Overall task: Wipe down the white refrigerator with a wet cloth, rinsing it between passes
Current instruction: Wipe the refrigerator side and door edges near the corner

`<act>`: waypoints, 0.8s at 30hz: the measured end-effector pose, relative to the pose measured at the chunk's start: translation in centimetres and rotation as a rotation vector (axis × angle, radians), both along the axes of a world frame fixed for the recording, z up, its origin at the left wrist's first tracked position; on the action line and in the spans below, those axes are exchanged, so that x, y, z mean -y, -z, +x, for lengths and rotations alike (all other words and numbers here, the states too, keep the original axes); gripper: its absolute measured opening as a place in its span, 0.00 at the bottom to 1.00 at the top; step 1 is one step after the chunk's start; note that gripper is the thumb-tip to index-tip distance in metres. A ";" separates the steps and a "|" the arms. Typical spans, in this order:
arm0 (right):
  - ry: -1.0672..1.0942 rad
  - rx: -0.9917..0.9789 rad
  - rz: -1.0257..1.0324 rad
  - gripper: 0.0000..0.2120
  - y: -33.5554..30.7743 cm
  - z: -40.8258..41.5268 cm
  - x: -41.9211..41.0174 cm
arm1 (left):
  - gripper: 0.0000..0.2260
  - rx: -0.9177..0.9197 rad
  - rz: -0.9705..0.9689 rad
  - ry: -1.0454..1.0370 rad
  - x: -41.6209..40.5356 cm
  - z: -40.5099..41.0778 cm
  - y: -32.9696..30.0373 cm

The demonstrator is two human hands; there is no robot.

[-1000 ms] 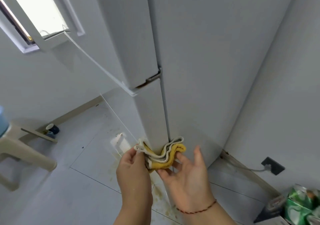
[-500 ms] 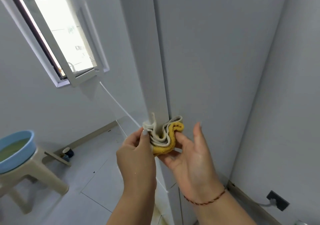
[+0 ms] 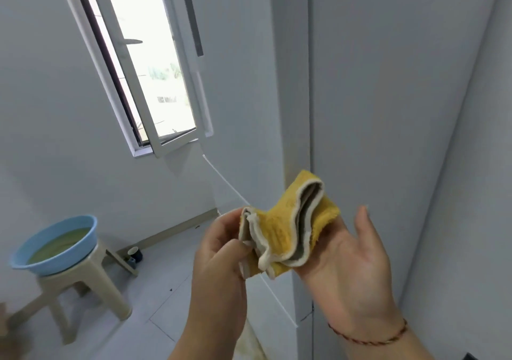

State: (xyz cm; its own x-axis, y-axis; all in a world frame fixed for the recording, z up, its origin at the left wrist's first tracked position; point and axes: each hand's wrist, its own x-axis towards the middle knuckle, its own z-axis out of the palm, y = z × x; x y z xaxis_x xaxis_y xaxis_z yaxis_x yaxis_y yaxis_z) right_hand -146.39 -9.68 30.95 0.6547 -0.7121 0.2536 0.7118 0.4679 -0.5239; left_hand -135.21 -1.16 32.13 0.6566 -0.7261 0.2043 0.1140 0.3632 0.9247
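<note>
A folded cloth (image 3: 291, 229) is held between both hands in front of the refrigerator (image 3: 388, 110). By the left hand (image 3: 221, 254) one end of the cloth is pinched, the thumb and curled fingers closed on its layered edge. The right hand (image 3: 352, 260) is turned palm up with fingers nearly straight, and the other end of the cloth is carried on it; a thin red cord bracelet (image 3: 368, 336) is worn at that wrist. The cloth is soft and nappy, mustard yellow on one face and pale grey on the other, with a cream hem that curves in wavy folds. The refrigerator is seen just behind the cloth as smooth, flat white panels meeting at a straight vertical edge. To the left of the refrigerator a round light-blue plastic basin (image 3: 55, 244), filled with murky greenish water, is set on a beige plastic stool (image 3: 80, 290). Above the basin a white-framed window (image 3: 144, 63) is swung open.
</note>
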 end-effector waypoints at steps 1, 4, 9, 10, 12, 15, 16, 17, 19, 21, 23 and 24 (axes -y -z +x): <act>-0.026 0.012 0.021 0.34 0.0 0.2 -0.3 | 0.21 0.001 -0.004 0.038 -0.6 0.6 0.1; -0.093 0.030 0.079 0.35 0.2 2.1 -1.5 | 0.20 0.027 0.003 0.078 -2.8 2.7 0.1; -0.124 0.033 0.057 0.31 0.5 6.1 -3.4 | 0.16 0.164 0.096 -0.107 -5.9 6.0 -0.7; -0.139 0.040 0.056 0.32 0.4 7.0 -3.9 | 0.15 0.209 0.121 -0.145 -6.6 6.5 -1.1; -0.157 0.020 0.063 0.31 0.3 8.4 -4.7 | 0.14 0.309 0.191 -0.195 -7.7 7.4 -2.0; -0.214 -0.027 0.094 0.35 0.3 10.9 -6.1 | 0.12 0.518 0.349 -0.232 -9.4 9.3 -2.5; -0.228 -0.041 0.093 0.35 0.4 11.6 -6.4 | 0.14 0.599 0.403 -0.249 -9.7 9.9 -2.5; -0.246 -0.060 0.076 0.35 0.5 12.4 -6.8 | 0.16 0.675 0.459 -0.270 -10.0 10.6 -2.3; -0.289 -0.091 0.052 0.35 0.9 13.9 -7.3 | 0.19 0.744 0.569 -0.293 -10.3 11.8 -2.1; -0.324 -0.122 0.032 0.35 1.3 15.3 -7.7 | 0.21 0.717 0.633 -0.284 -10.2 12.7 -2.2; -0.348 -0.166 -0.025 0.35 1.9 17.0 -7.8 | 0.22 0.652 0.641 -0.300 -10.0 13.9 -2.1; -0.359 -0.187 -0.046 0.35 2.1 18.1 -7.9 | 0.22 0.613 0.640 -0.328 -9.8 14.7 -2.0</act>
State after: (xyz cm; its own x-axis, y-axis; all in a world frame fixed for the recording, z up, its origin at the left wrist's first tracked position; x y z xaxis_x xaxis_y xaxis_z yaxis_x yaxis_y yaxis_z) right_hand -128.31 -1.82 28.89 0.8975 -0.4204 0.1331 0.3979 0.6421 -0.6552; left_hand -120.54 8.67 34.11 0.7581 -0.6180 0.2082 -0.4761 -0.3064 0.8243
